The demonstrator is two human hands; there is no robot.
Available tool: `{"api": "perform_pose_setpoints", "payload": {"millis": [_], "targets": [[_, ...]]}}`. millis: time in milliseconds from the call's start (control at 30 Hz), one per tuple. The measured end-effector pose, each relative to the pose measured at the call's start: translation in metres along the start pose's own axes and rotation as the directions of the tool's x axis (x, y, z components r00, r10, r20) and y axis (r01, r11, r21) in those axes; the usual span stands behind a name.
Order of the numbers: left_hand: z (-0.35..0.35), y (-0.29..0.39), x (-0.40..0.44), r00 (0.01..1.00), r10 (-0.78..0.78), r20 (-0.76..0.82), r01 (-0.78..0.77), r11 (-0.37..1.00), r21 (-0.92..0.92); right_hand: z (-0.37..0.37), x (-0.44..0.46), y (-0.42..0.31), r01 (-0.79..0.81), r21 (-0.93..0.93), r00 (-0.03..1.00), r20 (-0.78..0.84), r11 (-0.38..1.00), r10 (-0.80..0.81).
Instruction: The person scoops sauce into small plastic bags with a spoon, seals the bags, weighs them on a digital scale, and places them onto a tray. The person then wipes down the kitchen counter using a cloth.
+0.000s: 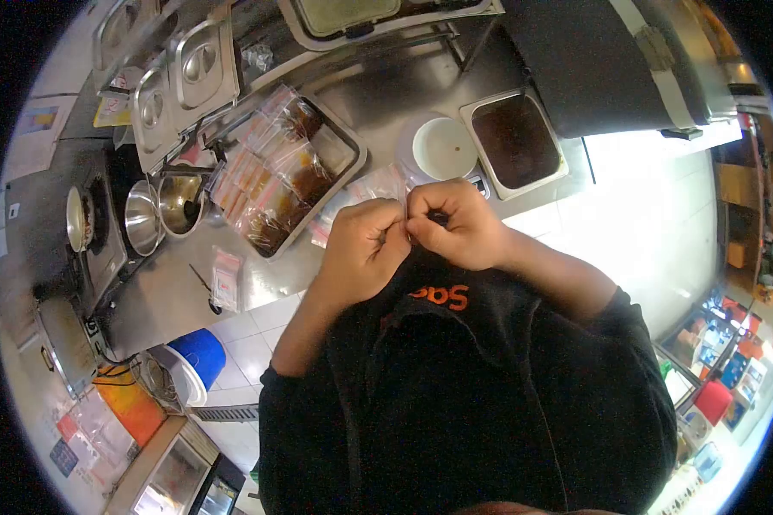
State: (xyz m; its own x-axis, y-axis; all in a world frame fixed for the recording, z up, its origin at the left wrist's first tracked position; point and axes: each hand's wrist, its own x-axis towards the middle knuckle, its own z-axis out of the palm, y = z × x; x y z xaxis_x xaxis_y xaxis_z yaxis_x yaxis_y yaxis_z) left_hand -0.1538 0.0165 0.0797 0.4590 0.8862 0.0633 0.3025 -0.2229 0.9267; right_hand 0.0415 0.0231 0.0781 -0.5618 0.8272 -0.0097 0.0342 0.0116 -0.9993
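Observation:
Close together in front of my chest, my left hand (365, 249) and my right hand (457, 225) pinch with thumbs and bent fingers. Between the fingertips is what looks like the edge of a small clear plastic zip bag, mostly hidden by the fingers. Just beyond my hands, flat clear zip bags (375, 185) with pinkish strips lie on the steel counter. A metal tray (349, 168) to the left holds several filled bags (270, 176) with brown contents. Past my right hand, a white bowl (442, 148) sits on a scale (481, 186).
Right of the bowl stands a deep steel pan (562, 163) of dark brown sauce. Metal bowls (142, 215), a packet of bags (226, 279) and a thin dark-handled tool (199, 276) are at the left. Below the counter is a blue-and-white bucket (199, 359).

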Motion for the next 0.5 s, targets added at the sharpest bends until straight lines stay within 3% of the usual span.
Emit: {"api": "perform_pose_setpoints", "payload": {"millis": [233, 433, 500], "targets": [[0.044, 0.032, 0.017, 0.989, 0.103, -0.109, -0.075, 0.968, 0.24, -0.041, -0.027, -0.007, 0.015, -0.173, 0.995, -0.091, 0.985, -0.031], [0.088, 0.045, 0.037, 0.964, 0.21, -0.161, -0.127, 0.901, 0.415, -0.079, -0.051, -0.001, 0.308, -0.396, 0.943, 0.004, 0.865, -0.333], [0.105, 0.051, 0.044, 0.957, 0.238, -0.169, -0.147, 0.892, 0.427, -0.089, -0.061, -0.002, 0.283, -0.463, 0.941, -0.034, 0.84, -0.335]]}}
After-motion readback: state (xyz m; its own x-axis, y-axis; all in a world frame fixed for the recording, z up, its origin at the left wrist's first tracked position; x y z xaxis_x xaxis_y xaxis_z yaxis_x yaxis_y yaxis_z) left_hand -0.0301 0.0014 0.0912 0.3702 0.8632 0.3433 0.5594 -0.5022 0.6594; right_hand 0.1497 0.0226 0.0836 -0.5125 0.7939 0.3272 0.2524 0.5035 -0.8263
